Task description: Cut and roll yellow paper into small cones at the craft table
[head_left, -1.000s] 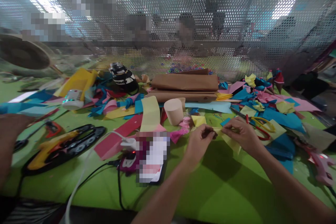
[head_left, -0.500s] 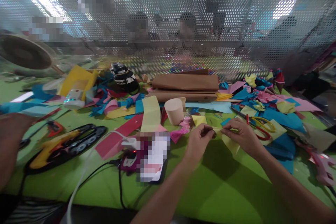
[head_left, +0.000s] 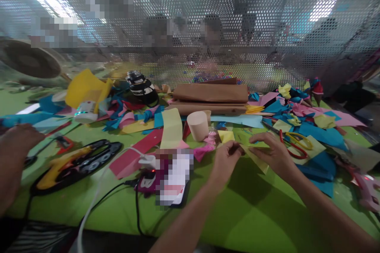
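My left hand (head_left: 227, 160) is closed in a pinch on one corner of a thin pale yellow sheet of paper (head_left: 260, 163), held over the green table. Close beside the sheet's other side is my right hand (head_left: 273, 152), its thumb and forefinger apart. The thumb lies near or against the paper; contact is hard to make out. Just beyond my left hand lie a pink paper twist (head_left: 204, 150) and another yellow paper piece (head_left: 226, 136). To the right of my right hand are scissors (head_left: 292, 146) with red and yellow handles.
A cream paper cup or roll (head_left: 198, 125) stands behind. Brown folded paper (head_left: 210, 94) sits before a perforated metal screen (head_left: 190, 63). A phone (head_left: 175, 180), a purple power bank (head_left: 148, 182) and cables lie left. A pink glue gun (head_left: 366, 189) is at right. Another person's hand (head_left: 22, 146) reaches in at left.
My right thumb and forefinger have parted from their pinch on the yellow paper. My left hand keeps its pinch. At left, the other person's hand has shifted slightly right, with more of it showing.
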Tool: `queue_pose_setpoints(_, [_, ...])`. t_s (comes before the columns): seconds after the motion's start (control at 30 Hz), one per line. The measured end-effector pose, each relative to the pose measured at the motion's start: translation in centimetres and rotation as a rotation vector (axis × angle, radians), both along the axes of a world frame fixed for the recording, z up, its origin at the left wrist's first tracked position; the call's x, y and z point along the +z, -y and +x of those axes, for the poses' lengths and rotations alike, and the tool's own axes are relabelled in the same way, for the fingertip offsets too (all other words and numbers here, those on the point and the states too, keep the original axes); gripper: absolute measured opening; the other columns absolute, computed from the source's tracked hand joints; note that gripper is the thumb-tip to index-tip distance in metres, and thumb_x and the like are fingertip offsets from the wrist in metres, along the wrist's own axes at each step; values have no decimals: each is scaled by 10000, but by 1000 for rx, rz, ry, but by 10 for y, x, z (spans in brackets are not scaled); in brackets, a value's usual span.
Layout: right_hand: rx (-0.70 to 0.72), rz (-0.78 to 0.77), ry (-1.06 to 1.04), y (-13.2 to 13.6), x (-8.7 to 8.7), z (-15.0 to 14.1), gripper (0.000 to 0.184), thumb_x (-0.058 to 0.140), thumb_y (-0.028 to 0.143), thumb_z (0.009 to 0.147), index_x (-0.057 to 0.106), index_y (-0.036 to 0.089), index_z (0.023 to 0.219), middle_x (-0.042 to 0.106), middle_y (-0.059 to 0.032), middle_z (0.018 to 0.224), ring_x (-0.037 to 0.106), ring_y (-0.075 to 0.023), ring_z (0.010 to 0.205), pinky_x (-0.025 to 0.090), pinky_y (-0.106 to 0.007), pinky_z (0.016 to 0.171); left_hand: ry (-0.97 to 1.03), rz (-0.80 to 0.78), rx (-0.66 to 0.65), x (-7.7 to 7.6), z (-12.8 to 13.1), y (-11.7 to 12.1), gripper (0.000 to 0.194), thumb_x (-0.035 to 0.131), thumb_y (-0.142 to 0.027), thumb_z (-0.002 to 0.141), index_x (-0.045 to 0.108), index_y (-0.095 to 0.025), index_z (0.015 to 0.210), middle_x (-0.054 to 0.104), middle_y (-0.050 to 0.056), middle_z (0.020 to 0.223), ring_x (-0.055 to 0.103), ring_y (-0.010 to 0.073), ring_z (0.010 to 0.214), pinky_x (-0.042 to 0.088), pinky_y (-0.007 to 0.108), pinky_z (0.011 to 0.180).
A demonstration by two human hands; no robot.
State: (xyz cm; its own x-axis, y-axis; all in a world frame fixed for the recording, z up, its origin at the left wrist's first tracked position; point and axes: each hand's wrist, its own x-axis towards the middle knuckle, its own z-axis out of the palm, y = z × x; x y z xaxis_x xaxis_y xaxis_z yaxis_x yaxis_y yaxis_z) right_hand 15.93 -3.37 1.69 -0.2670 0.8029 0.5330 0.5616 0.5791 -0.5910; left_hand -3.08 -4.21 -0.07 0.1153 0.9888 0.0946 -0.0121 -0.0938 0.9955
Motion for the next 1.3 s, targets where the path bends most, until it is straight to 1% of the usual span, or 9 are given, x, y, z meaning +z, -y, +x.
queue_pose_setpoints(0.1, [37,21,28,0,0,-1,57,658,306,914,676,270,955,724,-65,1039,645,-268,1033,506,-434,892,-10,9,-5,2,0,1,65,628,-205,831,663,-151,830,674,24,805,596,146,760,460,245,711])
queue_pose_setpoints(0.2, [33,15,17,0,-2,-2,56,670,300,906,671,270,954,717,-66,1033,644,-267,1032,512,-429,888,-19,10,-4,2,0,1,76,618,-211,839,666,-153,843,679,28,813,599,150,760,462,248,709])
queue_pose_setpoints(0.33, [29,-9,-32,1,-3,-2,39,679,274,895,662,264,929,698,-69,1072,634,-265,1071,504,-430,924,-9,13,1,-1,1,0,72,624,-201,836,674,-152,849,688,35,818,611,154,760,473,256,713])
queue_pose_setpoints(0.43, [38,-30,-30,1,-3,-3,22,680,266,895,663,261,908,694,-65,1060,636,-257,1050,503,-422,914,-2,9,6,-3,1,0,69,629,-204,834,671,-151,846,687,34,806,614,153,747,477,259,712])
queue_pose_setpoints(0.67, [46,-97,-55,1,0,-4,77,673,329,907,665,253,915,704,-56,995,637,-243,983,501,-389,865,-62,43,26,-5,1,1,84,644,-232,834,672,-154,850,683,33,795,606,152,729,463,251,681])
queue_pose_setpoints(0.87, [53,-181,-38,3,2,-2,108,656,357,921,661,252,946,694,-39,950,629,-227,926,480,-355,805,-184,151,65,-6,1,3,56,642,-185,831,685,-171,865,716,23,805,642,156,744,476,244,683])
queue_pose_setpoints(1.1, [74,-214,-50,1,1,-1,154,679,372,898,649,236,831,703,-45,953,634,-231,936,469,-356,835,-242,229,77,-5,2,6,84,646,-142,829,707,-174,876,735,24,812,661,156,749,484,236,690])
queue_pose_setpoints(1.3, [80,-233,-104,-1,0,-1,129,701,337,872,665,234,803,708,-49,945,650,-233,931,479,-363,849,-221,215,70,-3,2,6,101,654,-126,824,715,-182,881,743,23,824,669,155,764,490,232,710])
